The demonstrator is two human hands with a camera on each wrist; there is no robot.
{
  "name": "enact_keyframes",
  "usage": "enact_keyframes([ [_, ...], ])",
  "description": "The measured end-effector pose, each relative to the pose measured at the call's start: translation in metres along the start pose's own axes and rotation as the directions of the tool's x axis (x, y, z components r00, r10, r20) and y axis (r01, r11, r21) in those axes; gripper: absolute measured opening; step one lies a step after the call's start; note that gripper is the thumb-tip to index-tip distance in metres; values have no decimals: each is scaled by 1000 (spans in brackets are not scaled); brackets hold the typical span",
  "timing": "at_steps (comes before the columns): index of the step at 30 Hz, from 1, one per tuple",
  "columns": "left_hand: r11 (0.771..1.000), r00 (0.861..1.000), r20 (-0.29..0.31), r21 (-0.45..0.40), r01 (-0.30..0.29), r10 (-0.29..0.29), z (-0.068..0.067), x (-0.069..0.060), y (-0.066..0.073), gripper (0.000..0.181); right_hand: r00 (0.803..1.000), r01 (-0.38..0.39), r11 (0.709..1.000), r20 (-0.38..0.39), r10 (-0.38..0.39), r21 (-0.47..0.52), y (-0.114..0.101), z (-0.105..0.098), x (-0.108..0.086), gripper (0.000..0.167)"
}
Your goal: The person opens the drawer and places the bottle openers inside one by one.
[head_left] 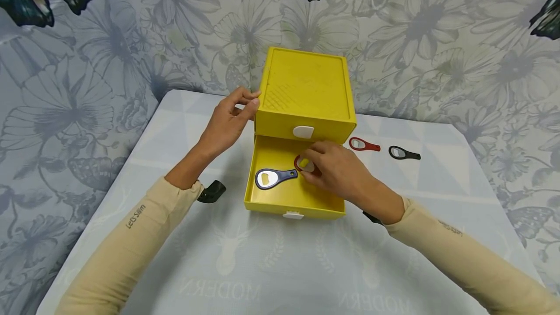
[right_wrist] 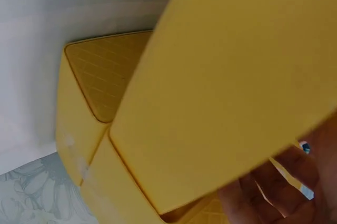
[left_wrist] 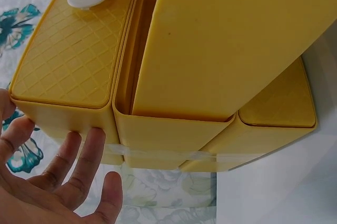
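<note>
A yellow drawer unit [head_left: 306,81] stands on the table with its middle drawer [head_left: 271,203] pulled out. A dark blue bottle opener [head_left: 274,178] lies in that drawer, ring to the left. Inside the drawer my right hand [head_left: 339,169] pinches a red-rimmed bottle opener [head_left: 305,164], its handle hidden by the fingers. In the right wrist view the drawer wall hides most of that hand [right_wrist: 268,197]. My left hand [head_left: 232,120] touches the unit's upper left side; in the left wrist view its fingers [left_wrist: 87,158] are spread and fairly straight against the yellow side.
Right of the unit, a red bottle opener [head_left: 364,144] and a black bottle opener [head_left: 404,153] lie on the white table [head_left: 280,266]. The top drawer with its white handle [head_left: 303,131] is closed. A patterned wall covering [head_left: 420,62] hangs behind the table.
</note>
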State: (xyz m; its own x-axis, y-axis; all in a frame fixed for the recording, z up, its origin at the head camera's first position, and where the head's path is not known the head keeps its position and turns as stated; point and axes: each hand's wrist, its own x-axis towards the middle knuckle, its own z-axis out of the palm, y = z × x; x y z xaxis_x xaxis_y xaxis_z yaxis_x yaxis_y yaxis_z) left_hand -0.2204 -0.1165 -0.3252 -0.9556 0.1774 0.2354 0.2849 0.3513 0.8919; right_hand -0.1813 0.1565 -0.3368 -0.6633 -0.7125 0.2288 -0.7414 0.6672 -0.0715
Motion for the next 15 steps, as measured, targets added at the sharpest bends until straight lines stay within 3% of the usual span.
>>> enact_keyframes([
  [5, 1000, 1000, -10, -10, -7, 7, -1, 0, 0, 29, 999, 23, 999, -26, -22, 25, -3, -8, -3, 25],
  [15, 1000, 1000, 0, -6, 1, -1, 0, 1, -2, 31, 998, -2, 997, -68, 7, 75, -11, -18, -24, 21],
])
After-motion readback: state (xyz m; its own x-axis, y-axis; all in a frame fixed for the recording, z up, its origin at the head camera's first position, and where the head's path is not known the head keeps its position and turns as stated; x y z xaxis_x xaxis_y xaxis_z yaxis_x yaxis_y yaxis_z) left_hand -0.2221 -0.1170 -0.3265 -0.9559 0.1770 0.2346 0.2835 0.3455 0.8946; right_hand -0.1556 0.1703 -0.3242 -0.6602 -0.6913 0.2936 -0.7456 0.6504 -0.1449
